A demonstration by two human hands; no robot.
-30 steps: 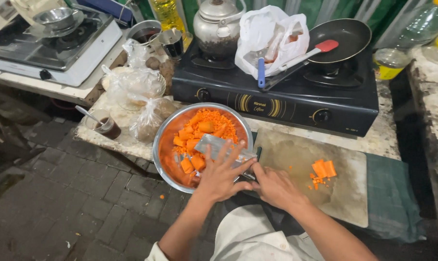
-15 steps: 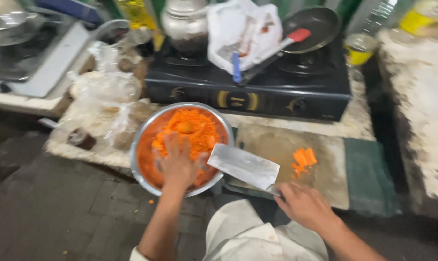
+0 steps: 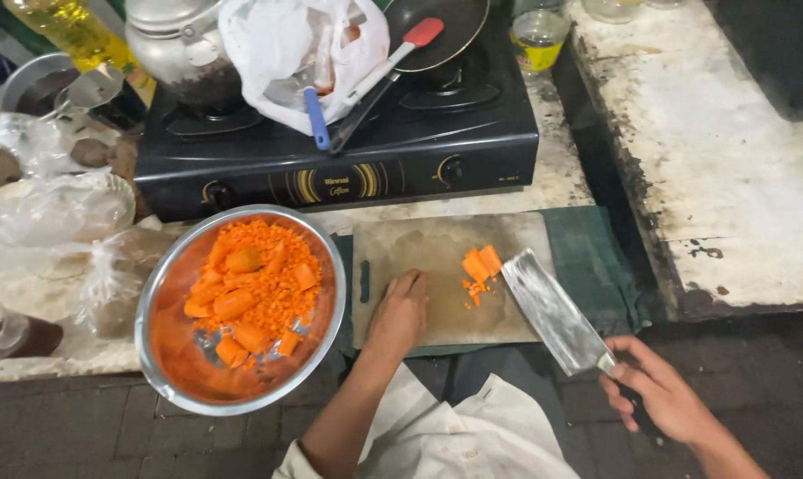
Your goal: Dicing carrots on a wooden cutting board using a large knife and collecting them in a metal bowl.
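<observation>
My left hand [image 3: 400, 312] rests flat on the worn cutting board [image 3: 419, 248], fingers together, just left of a small pile of orange carrot pieces [image 3: 477, 267]. My right hand [image 3: 664, 396] grips the handle of a broad cleaver [image 3: 552, 310], whose blade lies slanted over the board's right edge, its tip next to the carrot pieces. A steel bowl [image 3: 157, 293] of chopped and chunky carrot [image 3: 255, 288] stands left of the board.
A black two-burner stove [image 3: 348, 168] sits behind the board with a kettle [image 3: 175, 44], a white plastic bag [image 3: 286, 44] and a pan with a red spatula [image 3: 419, 31]. Clear plastic bags [image 3: 55, 213] lie at left. A stained counter [image 3: 720, 160] runs along the right.
My left hand left the bowl and came down onto the cutting board. The cleaver swung from over the board's middle to its right edge. The camera view shifted right.
</observation>
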